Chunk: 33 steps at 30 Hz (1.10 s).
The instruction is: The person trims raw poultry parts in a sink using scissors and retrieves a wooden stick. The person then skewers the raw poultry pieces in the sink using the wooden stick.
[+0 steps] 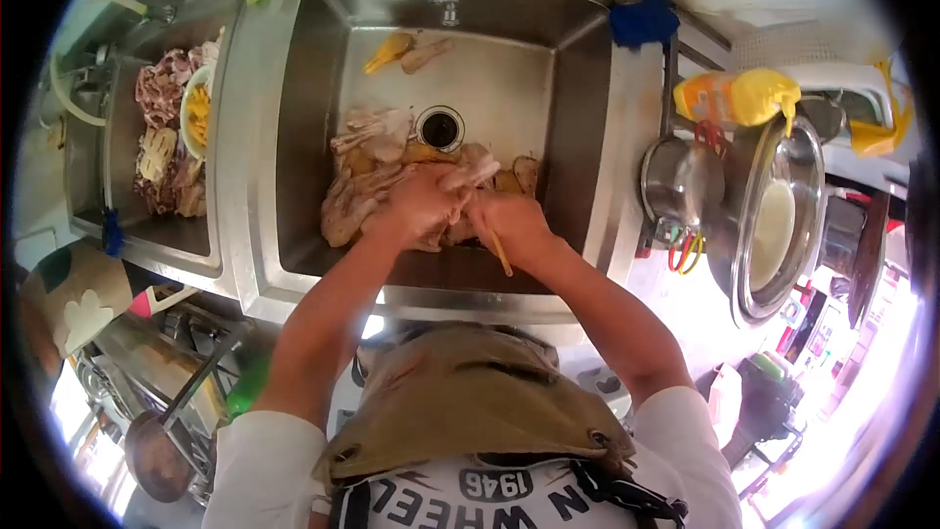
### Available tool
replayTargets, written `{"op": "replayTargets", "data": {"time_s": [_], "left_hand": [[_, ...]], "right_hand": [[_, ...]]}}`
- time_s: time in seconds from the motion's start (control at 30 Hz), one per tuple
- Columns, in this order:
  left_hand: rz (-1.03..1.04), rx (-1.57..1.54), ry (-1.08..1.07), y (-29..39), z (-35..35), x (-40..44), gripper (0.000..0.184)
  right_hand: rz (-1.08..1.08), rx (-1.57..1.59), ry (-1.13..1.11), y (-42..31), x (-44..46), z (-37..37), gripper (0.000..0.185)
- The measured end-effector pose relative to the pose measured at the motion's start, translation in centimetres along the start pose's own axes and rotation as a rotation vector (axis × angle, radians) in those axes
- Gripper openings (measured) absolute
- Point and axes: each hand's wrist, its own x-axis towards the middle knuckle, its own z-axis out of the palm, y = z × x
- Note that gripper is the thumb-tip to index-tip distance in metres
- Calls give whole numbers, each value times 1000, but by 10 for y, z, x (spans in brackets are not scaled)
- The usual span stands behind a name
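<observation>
In the steel sink, a heap of pale raw poultry pieces lies along the near side. My left hand is closed round a pale piece above the heap. Close beside it on the right, my right hand has its fingers wrapped round a thin yellowish handle that sticks out toward me; the tool's other end is hidden. Both hands nearly touch. Near the sink's back lie a yellow piece and a pinkish piece, beyond the round drain.
A left basin holds meat and a bowl of yellow pieces. The faucet stands at the back. At right are a steel pot, a large metal bowl and a yellow bottle.
</observation>
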Motion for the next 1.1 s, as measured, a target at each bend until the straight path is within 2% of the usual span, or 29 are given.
{"op": "replayTargets", "data": {"time_s": [0.13,0.17,0.23,0.27,0.3,0.37,0.4,0.43,0.47,0.5,0.53,0.6,0.63,0.7,0.73,0.8,0.83,0.9,0.97,1.07,1.1], "left_hand": [[-8,255,-23,28,-9,0,40],[-12,282,-40,33,-8,5,42],[-8,327,-102,81,-9,-2,45],[-75,232,-182,72,-8,15,49],[-150,141,-257,63,-8,31,53],[-27,519,-123,12,0,77,61],[42,711,-37,1,-1,108,65],[84,703,-62,8,-11,128,68],[126,695,-87,15,-21,149,71],[231,517,-46,33,-44,144,70],[325,334,-20,37,-56,140,68],[36,786,286,-70,-53,217,60],[-81,894,227,-40,-87,195,64],[114,944,426,-95,-121,175,67],[100,1057,231,-80,-140,163,65],[82,1031,100,-76,-169,163,64],[78,895,159,-89,-173,173,64],[124,853,238,-101,-170,183,64],[226,1055,279,-64,-171,154,62],[-258,-391,-26,-20,-162,109,61],[-156,-351,-27,1,-152,83,59]], "right_hand": [[-11,19,71,-14,16,5,19],[24,-159,-78,8,23,19,22],[1,-204,-17,45,35,23,19],[-25,-220,12,56,46,26,21],[271,178,13,39,55,7,25],[537,538,78,42,50,9,29],[576,560,52,36,51,1,31],[614,582,33,32,49,-6,34],[780,858,106,34,43,2,38],[877,940,82,30,48,-7,35],[864,955,119,36,46,-2,34],[868,992,197,49,33,12,34],[876,992,176,50,30,14,34],[891,991,144,47,27,16,33],[901,996,121,45,28,15,33],[912,1014,77,35,29,14,32],[870,1066,105,33,25,17,31],[828,1042,82,27,24,10,32],[810,1052,78,15,26,-2,34],[818,1093,83,-5,28,-29,37],[728,1090,112,-14,25,-38,36]]}}
